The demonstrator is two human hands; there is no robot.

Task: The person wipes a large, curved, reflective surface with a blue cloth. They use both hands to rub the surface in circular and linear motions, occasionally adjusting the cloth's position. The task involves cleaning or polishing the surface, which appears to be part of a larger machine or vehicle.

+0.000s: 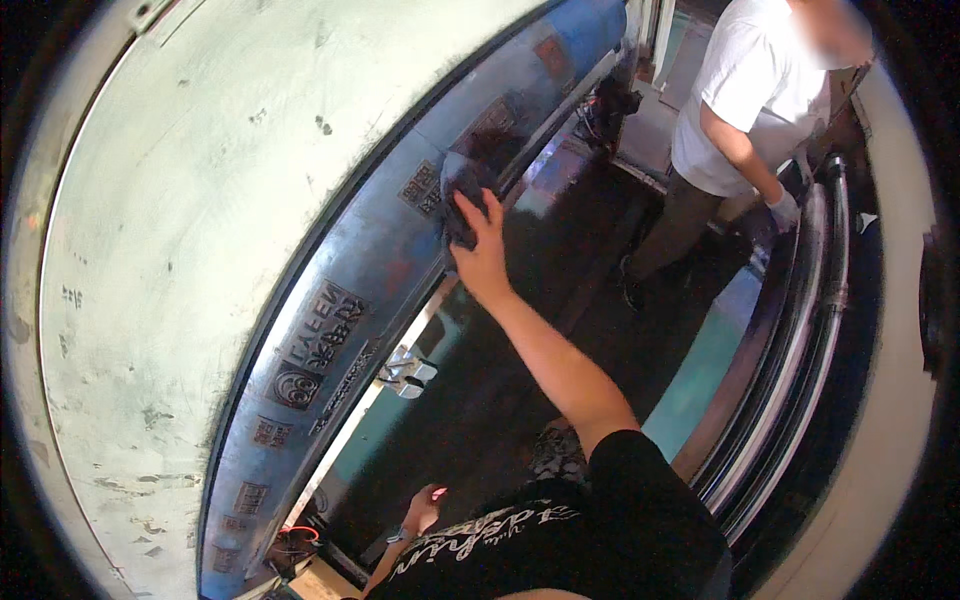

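My right hand [481, 248] reaches far forward and presses a dark, crumpled rag [462, 203] onto a long blue-grey printing cylinder [385, 215]. Its fingers are bent around the cloth, which covers part of the surface. Raised brown printing plates [318, 345] with letters and patterns are spread along the cylinder. Low in front of my body, my left hand [423, 510] is away from the cylinder with its fingers curled. A small pinkish-white spot shows at its fingertips; whether that is a held thing is unclear.
A large pale machine housing [180, 200] fills the left side. Ahead on the right stands a person in a white shirt [740, 95], a gloved hand near long metal rollers [800, 330]. A metal bracket [405, 373] sits beside the cylinder. Orange cable [297, 532] lies at lower left.
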